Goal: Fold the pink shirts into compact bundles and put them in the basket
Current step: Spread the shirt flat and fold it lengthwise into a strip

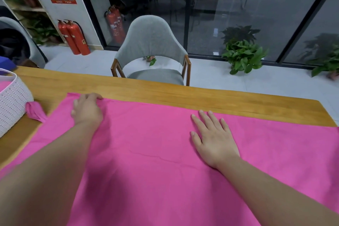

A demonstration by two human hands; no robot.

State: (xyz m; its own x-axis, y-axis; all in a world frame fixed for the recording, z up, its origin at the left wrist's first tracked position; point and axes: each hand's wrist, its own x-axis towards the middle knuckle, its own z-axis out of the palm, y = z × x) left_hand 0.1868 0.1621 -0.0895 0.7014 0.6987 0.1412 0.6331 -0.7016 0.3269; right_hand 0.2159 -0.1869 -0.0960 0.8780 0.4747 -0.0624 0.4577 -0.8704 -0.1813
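A pink shirt (156, 143) lies spread flat over the wooden table (201, 97), reaching the near edge of the view. My left hand (87, 109) rests on its far left part, fingers curled at the far hem; whether they pinch the cloth I cannot tell. My right hand (212, 137) lies flat on the shirt with fingers spread, holding nothing. A white perforated basket (12, 101) stands at the left edge with pink cloth showing inside. A sleeve of the shirt (34, 111) sticks out beside the basket.
A grey chair (151, 51) with wooden arms stands behind the table's far edge. Red fire extinguishers (74, 37) stand by the wall at the back left. Potted plants (243, 53) sit on the floor along the glass wall.
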